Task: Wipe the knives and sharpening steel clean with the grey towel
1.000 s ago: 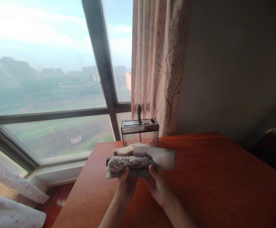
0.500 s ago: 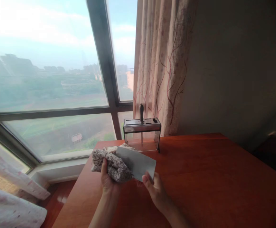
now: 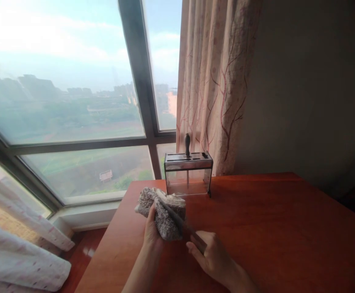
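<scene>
My left hand (image 3: 153,237) grips a fluffy grey-and-white towel (image 3: 167,228), with the thumb over its near side. A cleaver (image 3: 176,216) sits in the fold of the cloth, its blade seen nearly edge-on. My right hand (image 3: 211,253) is closed around the cleaver's handle, to the right of the towel. Part of the blade is hidden by the cloth. Both hands are above the reddish-brown table (image 3: 257,228).
Behind the towel, near the table's far edge, stands a clear-sided knife holder (image 3: 188,164) with a dark-handled tool (image 3: 187,145) upright in it. Windows lie ahead and left, with a patterned curtain (image 3: 214,81) beside a dark wall.
The cleaver has turned from showing its broad flat side to nearly edge-on, with the towel now folded about it. The view has shifted slightly left.
</scene>
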